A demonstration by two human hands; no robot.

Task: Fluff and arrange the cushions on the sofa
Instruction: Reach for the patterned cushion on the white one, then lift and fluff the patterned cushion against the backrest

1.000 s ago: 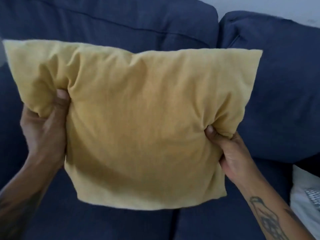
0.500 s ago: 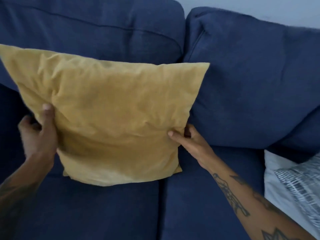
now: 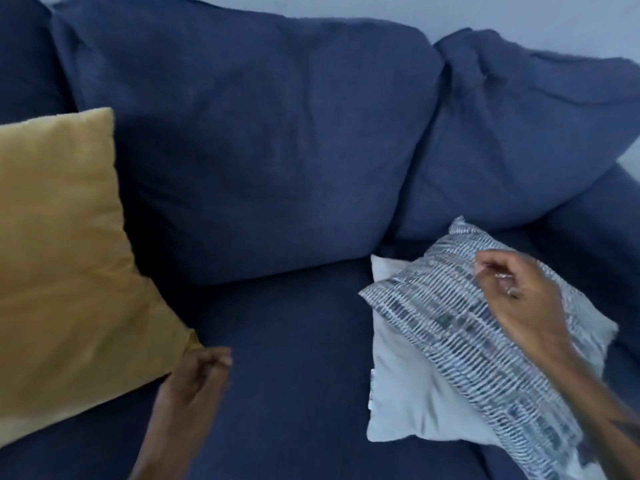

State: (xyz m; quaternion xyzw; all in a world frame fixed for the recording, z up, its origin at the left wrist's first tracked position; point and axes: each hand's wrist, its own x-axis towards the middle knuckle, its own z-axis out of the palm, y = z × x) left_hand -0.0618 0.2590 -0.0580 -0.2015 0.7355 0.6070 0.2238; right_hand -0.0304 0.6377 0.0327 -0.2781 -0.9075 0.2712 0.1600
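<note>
Yellow cushion (image 3: 59, 258) now released, propped against sofa (image 3: 277, 150) back at left | left hand (image 3: 194, 375) off it, fingers loosely curled, empty | right hand (image 3: 519, 299) moved onto patterned cushion (image 3: 460, 341) atop white cushion (image 3: 408, 393); grip unclear | those two likely next.

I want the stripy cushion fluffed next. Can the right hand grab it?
Probably yes. The right hand is already over the stripy cushion, which lies on top of the white cushion with nothing covering it.
</note>
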